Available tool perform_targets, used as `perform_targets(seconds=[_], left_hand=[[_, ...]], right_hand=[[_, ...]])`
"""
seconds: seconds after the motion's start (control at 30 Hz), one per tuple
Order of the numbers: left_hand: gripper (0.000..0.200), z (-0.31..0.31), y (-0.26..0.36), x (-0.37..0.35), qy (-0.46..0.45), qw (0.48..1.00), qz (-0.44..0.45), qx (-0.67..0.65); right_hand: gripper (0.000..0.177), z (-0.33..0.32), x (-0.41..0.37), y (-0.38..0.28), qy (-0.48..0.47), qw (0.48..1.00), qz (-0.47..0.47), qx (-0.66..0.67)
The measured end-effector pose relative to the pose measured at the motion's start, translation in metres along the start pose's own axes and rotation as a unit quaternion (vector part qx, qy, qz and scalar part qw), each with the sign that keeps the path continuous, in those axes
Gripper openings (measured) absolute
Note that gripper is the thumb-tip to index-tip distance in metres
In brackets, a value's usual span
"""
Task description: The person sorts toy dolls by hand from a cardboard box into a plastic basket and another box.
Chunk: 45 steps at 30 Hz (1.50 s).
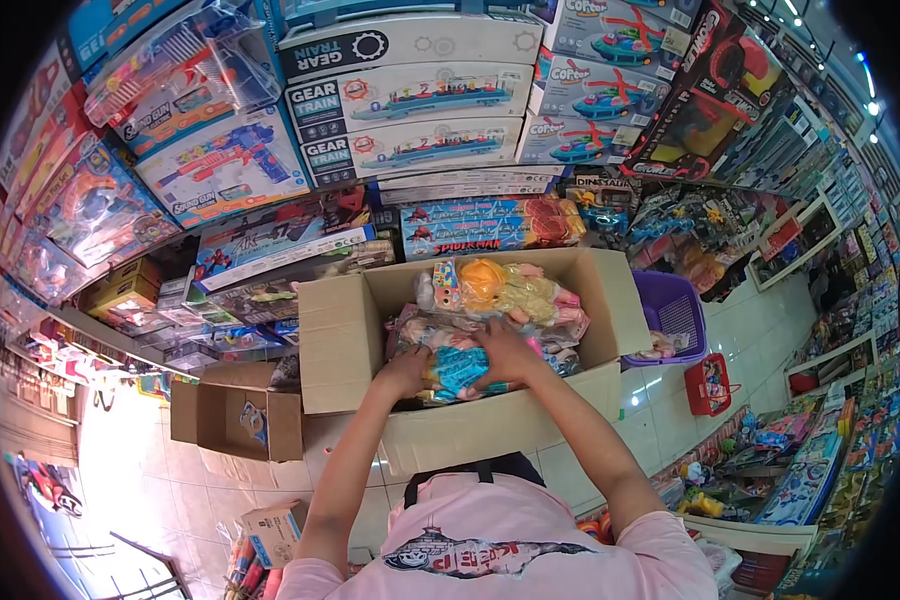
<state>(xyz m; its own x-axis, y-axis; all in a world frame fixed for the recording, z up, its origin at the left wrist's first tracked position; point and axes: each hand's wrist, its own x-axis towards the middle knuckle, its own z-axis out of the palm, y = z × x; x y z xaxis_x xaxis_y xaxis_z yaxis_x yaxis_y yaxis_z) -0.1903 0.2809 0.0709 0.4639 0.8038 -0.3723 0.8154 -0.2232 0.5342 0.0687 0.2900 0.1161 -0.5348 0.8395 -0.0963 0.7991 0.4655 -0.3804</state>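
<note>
Quite a bit is hidden here tbh. The fingertips of the left hand [406, 372] are buried among the packs, so how far it's closed can't be told. The bottom of the cardboard box [342, 345] is covered by its contents, and the small print on the packs can't be read through the fisheye blur.

The box is made of plain brown corrugated card with the flaps folded outward. It's stuffed with dolls sealed in shiny, crinkly clear plastic. An orange-haired doll [502, 287] is laid across the top, toward the far wall of the box.

The teal doll pack [460, 370] is found in the middle of the frame, near the front wall of the box. It's flanked by both hands. The right hand [505, 350] is curled over its upper right edge and clamped on it, and the left hand is pressed against its left end.
</note>
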Motion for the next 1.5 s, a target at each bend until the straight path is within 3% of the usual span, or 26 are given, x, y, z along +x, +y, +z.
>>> perform_targets(seconds=[0.07,0.13,0.2,0.23,0.33,0.4,0.47,0.53,0.57,0.6,0.67,0.7,0.73,0.77,0.8,0.87,0.9,0.93,1.0,1.03,1.1,1.17,1.2,1.27,1.4,1.5], left_hand=[[0.069,-0.004,0.001,-0.005,0.042,0.999,0.020,-0.019],[0.046,-0.022,0.027,-0.033,0.164,0.983,0.056,-0.056],[0.038,-0.026,0.040,-0.044,0.207,0.976,0.067,-0.032],[0.031,-0.031,0.044,-0.047,0.250,0.965,0.080,-0.005],[0.025,-0.050,0.054,-0.054,0.330,0.934,0.133,-0.014],[0.024,-0.070,0.062,-0.062,0.367,0.920,0.137,0.034],[0.022,-0.087,0.076,-0.074,0.402,0.901,0.142,0.082],[0.026,-0.096,0.097,-0.083,0.596,0.800,0.063,0.046],[0.039,-0.091,0.093,-0.078,0.648,0.759,0.058,-0.009],[0.039,-0.092,0.096,-0.079,0.648,0.759,0.058,-0.007],[0.048,-0.095,0.104,-0.080,0.717,0.673,0.099,-0.151],[0.048,-0.094,0.102,-0.082,0.717,0.674,0.099,-0.152],[0.048,-0.093,0.098,-0.085,0.585,0.716,0.108,-0.367],[0.048,-0.092,0.092,-0.090,0.415,0.710,0.110,-0.557],[0.048,-0.086,0.082,-0.091,0.415,0.711,0.109,-0.557],[0.043,-0.070,0.056,-0.089,0.274,0.604,0.081,-0.744],[0.043,-0.069,0.046,-0.091,0.277,0.685,0.093,-0.668],[0.043,-0.064,0.039,-0.094,0.279,0.684,0.094,-0.667],[0.044,-0.052,0.027,-0.103,0.291,0.621,0.062,-0.725],[0.046,-0.050,0.027,-0.109,0.310,0.621,0.049,-0.718],[0.046,-0.036,0.014,-0.111,0.310,0.600,0.040,-0.736],[0.046,-0.027,0.009,-0.114,0.310,0.578,0.032,-0.754],[0.047,-0.025,0.009,-0.115,0.315,0.577,0.032,-0.753],[0.047,-0.022,0.009,-0.116,0.318,0.575,0.035,-0.753],[0.047,-0.019,0.010,-0.116,0.286,0.582,0.042,-0.760],[0.047,-0.026,0.019,-0.116,0.273,0.568,0.042,-0.776]], right_hand=[[0.089,-0.008,-0.002,0.004,0.027,0.999,-0.017,0.031],[0.083,-0.016,-0.006,0.002,0.048,0.996,-0.033,0.064],[0.055,-0.030,-0.011,-0.007,0.010,0.995,-0.054,0.083],[0.055,-0.037,-0.010,-0.008,0.011,0.995,-0.056,0.081],[0.029,-0.054,-0.012,-0.019,-0.012,0.991,-0.083,0.104],[0.016,-0.059,-0.011,-0.038,0.177,0.961,-0.144,0.157],[0.015,-0.071,-0.007,-0.057,0.246,0.945,-0.158,0.148],[0.015,-0.078,0.000,-0.073,0.315,0.923,-0.170,0.139],[0.015,-0.079,0.003,-0.080,0.337,0.905,-0.120,0.228],[0.015,-0.081,0.005,-0.086,0.356,0.878,-0.069,0.314],[0.014,-0.083,0.010,-0.096,0.366,0.868,-0.064,0.329],[0.014,-0.080,0.014,-0.105,0.381,0.851,-0.061,0.355],[0.015,-0.076,0.017,-0.112,0.395,0.834,-0.058,0.381],[0.016,-0.065,0.018,-0.114,0.376,0.854,-0.071,0.351],[0.016,-0.059,0.015,-0.123,0.375,0.854,-0.071,0.352],[0.016,-0.050,0.011,-0.141,0.260,0.888,-0.086,0.368],[0.018,-0.043,0.015,-0.137,0.272,0.884,-0.147,0.351],[0.018,-0.043,0.018,-0.133,0.272,0.884,-0.149,0.351],[0.020,-0.051,0.019,-0.114,0.148,0.894,-0.082,0.414],[0.020,-0.032,0.031,-0.082,0.222,0.927,-0.092,0.288],[0.042,-0.042,0.034,-0.060,0.237,0.960,0.107,0.108],[0.085,-0.036,0.046,-0.024,0.101,0.934,0.330,-0.097],[0.085,-0.026,0.052,-0.003,0.100,0.933,0.330,-0.099],[0.115,-0.011,0.062,0.033,0.094,0.884,0.433,-0.148],[0.121,-0.017,0.048,0.064,0.133,0.921,0.362,-0.053],[0.111,-0.021,0.037,0.083,0.130,0.940,0.311,-0.049]])
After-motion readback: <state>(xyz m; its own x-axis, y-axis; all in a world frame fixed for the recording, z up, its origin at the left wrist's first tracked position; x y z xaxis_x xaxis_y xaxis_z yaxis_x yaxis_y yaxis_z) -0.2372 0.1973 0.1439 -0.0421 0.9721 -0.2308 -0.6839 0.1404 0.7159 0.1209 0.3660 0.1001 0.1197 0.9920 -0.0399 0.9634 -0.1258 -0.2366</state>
